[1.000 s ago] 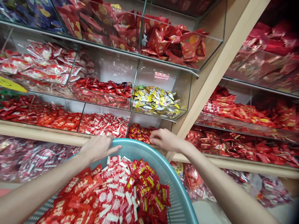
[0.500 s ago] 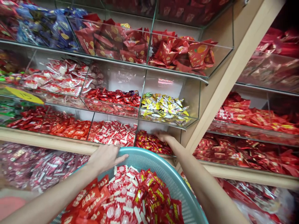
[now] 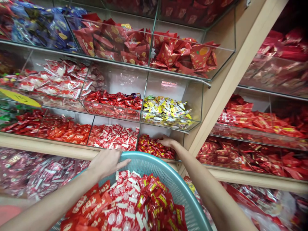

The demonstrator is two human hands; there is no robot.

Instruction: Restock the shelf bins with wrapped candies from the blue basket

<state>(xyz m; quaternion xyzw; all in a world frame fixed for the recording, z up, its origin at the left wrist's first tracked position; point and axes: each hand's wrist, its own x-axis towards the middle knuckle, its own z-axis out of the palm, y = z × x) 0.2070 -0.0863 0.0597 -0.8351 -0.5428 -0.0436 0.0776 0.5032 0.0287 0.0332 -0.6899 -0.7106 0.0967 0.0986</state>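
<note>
A teal plastic basket [image 3: 144, 164] is tilted toward me at the front of the shelves. Inside it lie orange-red packets [image 3: 92, 205], red-and-white wrapped candies [image 3: 122, 202] and red candies with yellow lettering [image 3: 161, 202]. My left hand [image 3: 106, 162] is closed over the basket's far rim, thumb on the inside. My right hand [image 3: 166, 141] reaches past the basket into a bottom-row bin, its fingers stretched out at the red-and-yellow candies [image 3: 152, 148] there. No candy shows in that hand, and its fingertips are partly hidden.
Clear-fronted bins of wrapped sweets rise in tiers. Yellow-and-white candies [image 3: 168, 107] sit just above my right hand. A slanting wooden post [image 3: 216, 106] stands to its right. A yellow price tag [image 3: 20, 97] is at the left. Bagged sweets [image 3: 53, 175] lie below the wooden ledge [image 3: 48, 146].
My right hand has come slightly lower and left over the candies in the bin, its fingers now clearer. My left hand keeps its hold on the rim. The view has shifted slightly.
</note>
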